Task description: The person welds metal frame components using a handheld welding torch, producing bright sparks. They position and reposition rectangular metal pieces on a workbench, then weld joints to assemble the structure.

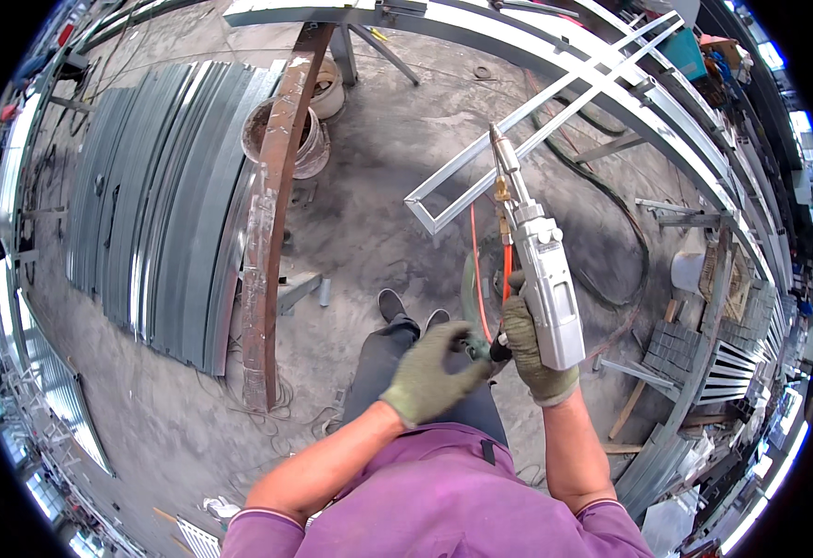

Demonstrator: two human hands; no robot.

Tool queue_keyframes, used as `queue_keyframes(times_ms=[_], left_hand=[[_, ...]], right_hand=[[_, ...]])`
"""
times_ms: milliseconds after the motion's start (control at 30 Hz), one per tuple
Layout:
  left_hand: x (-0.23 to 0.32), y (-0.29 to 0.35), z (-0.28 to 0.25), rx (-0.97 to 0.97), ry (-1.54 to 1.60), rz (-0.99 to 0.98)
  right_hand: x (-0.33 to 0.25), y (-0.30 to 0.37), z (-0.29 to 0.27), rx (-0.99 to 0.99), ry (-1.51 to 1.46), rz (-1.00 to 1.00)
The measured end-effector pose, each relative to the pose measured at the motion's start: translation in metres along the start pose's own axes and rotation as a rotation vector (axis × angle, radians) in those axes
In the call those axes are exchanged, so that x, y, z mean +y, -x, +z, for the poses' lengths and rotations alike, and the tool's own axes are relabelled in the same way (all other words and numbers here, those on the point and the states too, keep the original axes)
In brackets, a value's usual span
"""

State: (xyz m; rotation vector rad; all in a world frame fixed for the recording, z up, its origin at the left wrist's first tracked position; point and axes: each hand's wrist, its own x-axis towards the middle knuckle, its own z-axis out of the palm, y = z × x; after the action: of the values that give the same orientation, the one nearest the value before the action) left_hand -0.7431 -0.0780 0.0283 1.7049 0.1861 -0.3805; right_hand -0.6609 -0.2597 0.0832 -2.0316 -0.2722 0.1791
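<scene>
My right hand (535, 349), in an olive-green work glove, is closed around the grip of a silver-white handheld welding gun (551, 288). The gun points away from me, its long nozzle ending in a copper-coloured tip. Brass fittings and an orange hose (507, 265) run alongside the nozzle. My left hand (436, 372), gloved alike, is beside the black lower end of the grip (499, 349). Its thumb and fingers are curved and apart; whether they touch the grip is unclear. Beyond, a narrow metal frame (436, 212) juts toward me, partly behind the nozzle.
Grey metal profiles (160, 205) lie stacked on the left. A rusty steel beam (276, 214) stands between them and me, with buckets (311, 149) beside it. Long metal rails (667, 116) cross the far right. Dark hoses (643, 242) loop over the floor. Blocks (676, 352) lie at right.
</scene>
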Motion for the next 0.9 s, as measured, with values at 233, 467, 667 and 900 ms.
queue_keyframes(times_ms=[233,467,667,900], left_hand=[[-0.085,0.116,-0.05,-0.539,-0.859,-0.861],[-0.125,0.195,-0.039,-0.695,-0.722,-0.687],[-0.154,0.209,-0.037,-1.207,-0.646,-0.464],[-0.198,0.158,0.051,-0.995,-0.559,-0.364]], right_hand=[[0.042,-0.002,0.003,0.031,-0.195,-0.022],[0.085,0.032,0.016,0.085,-0.246,0.081],[0.101,0.059,0.038,0.168,-0.319,0.226],[0.11,0.082,0.089,0.226,-0.167,0.184]])
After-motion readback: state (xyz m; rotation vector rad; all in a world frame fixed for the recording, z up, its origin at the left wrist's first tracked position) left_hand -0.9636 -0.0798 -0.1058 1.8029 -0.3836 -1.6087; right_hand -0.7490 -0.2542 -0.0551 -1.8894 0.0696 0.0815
